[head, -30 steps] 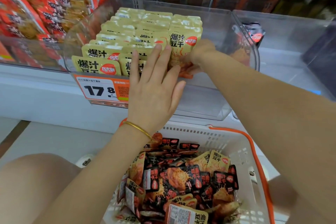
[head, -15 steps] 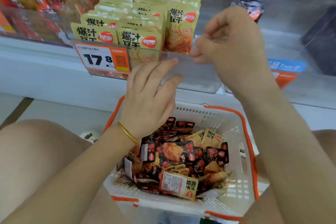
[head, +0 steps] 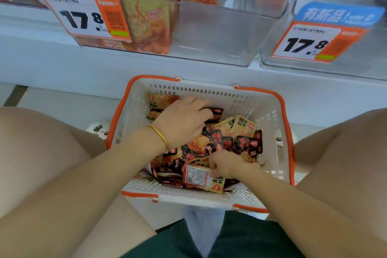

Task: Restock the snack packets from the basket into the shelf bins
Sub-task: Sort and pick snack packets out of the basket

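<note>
Clear shelf bin (head: pixel 209 33) across the top, yellow packets (head: pixel 146 16) standing upright in its left part; below it, white orange-rimmed basket (head: pixel 270 111) holding a loose heap of snack packets (head: pixel 209 142); left hand (head: pixel 182 123) at the far side, fingers bent down onto dark packets (head: pixel 213 111), grasp impossible to tell; right hand (head: pixel 226 165) near the front wall, pinching a label-up packet (head: pixel 199 177) lying on the heap.
</note>
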Motion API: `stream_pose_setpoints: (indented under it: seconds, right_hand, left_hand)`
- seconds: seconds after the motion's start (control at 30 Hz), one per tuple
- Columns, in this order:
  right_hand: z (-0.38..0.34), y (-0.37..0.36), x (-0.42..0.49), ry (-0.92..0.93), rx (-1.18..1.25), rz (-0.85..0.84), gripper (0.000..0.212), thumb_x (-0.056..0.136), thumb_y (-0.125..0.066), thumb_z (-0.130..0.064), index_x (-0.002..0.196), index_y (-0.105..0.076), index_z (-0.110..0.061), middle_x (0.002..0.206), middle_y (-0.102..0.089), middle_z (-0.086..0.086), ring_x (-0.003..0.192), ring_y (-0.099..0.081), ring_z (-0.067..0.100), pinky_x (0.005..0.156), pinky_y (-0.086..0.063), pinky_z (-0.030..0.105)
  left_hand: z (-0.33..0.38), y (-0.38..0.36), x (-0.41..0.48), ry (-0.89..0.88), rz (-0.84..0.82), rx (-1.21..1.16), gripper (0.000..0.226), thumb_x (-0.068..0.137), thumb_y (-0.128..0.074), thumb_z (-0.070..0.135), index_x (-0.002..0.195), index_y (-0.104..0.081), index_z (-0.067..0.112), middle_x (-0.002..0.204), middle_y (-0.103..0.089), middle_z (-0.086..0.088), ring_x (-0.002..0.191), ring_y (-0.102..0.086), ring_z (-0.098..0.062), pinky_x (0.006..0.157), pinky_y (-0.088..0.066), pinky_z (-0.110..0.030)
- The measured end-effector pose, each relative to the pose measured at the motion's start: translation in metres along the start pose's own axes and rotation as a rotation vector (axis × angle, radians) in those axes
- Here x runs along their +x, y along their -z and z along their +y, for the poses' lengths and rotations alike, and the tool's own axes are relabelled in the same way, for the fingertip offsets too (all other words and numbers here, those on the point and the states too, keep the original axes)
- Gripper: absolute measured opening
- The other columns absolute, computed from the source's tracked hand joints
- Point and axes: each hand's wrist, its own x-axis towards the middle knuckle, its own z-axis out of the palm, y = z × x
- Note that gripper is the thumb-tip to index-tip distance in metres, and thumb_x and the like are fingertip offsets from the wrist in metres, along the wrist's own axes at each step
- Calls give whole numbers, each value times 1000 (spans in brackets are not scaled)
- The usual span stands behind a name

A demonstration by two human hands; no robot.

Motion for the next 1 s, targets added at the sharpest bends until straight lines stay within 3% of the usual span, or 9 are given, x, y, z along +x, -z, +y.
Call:
stream_pose_setpoints:
  seconds: [0.13,0.3,0.4,0.47,0.53,0.6,0.7,0.87,1.0]
  right_hand:
    - [4,12,1,21,88,30,12,92,-55,-18,92,-62,-7,87,-56,4,80,-53,21,67,-44,32]
    - [14,75,-32,-59,1317,-29,6,94,-53,-9,91,-57,-10,75,-55,2,61,-53,12,53,-45,22]
    - [16,99,-50,8,1662,-113,7,90,-53,-8,84,-57,-9,70,-53,7,49,-54,11,46,-47,20]
    - [10,108,-61,47,1692,-102,13,91,-53,-16,83,-59,-7,66,-60,8,49,-56,11,45,-48,20]
    - [3,115,-72,95,1556,73,31,98,-44,-30,83,-62,-9,67,-66,8,53,-59,12,45,-48,20]
    - [-4,120,-83,156,1370,346,37,100,-38,-38,91,-64,-13,80,-69,8,68,-63,17,56,-53,25]
    - [-14,129,-105,369,1335,448,42,94,-40,-45,108,-63,-13,96,-70,10,86,-66,21,75,-55,33]
    - [-37,149,-140,596,1144,563,28,72,-65,-29,96,-61,-15,76,-70,-4,62,-61,8,52,-48,21]
    - [-49,186,-165,718,1079,711,14,74,-70,-15,85,-62,-13,65,-68,-4,49,-54,9,41,-40,18]
  left_hand:
    - [9,-4,4,-16,-159,-59,43,86,-65,19,126,-54,10,138,-44,-14,121,-46,-34,91,-48,-47]
    - [13,7,0,-16,-524,-41,101,74,-70,55,150,-11,24,156,-10,-5,142,-12,-23,116,-18,-34]
    - [7,14,0,-3,-347,-34,77,84,-66,40,147,-26,18,150,-30,-6,136,-30,-24,112,-30,-40]
    - [4,24,3,26,-60,-146,40,90,-53,20,129,-52,13,126,-56,-8,113,-54,-27,89,-50,-44]
    - [4,44,8,183,155,-327,27,92,-56,16,117,-61,9,105,-65,-3,93,-60,-16,80,-48,-27]
    - [3,65,11,375,260,-506,29,85,-67,16,113,-59,12,93,-61,7,81,-55,-6,69,-39,-12]
    - [0,88,12,480,386,-863,42,77,-76,12,106,-49,25,97,-61,8,89,-59,-8,82,-47,-21]
    - [7,120,12,390,508,-1019,49,70,-70,23,115,-51,17,106,-66,-1,97,-65,-14,84,-54,-34]
    - [8,154,16,384,780,-852,22,85,-60,31,103,-53,20,71,-65,12,62,-64,-10,55,-51,-30]
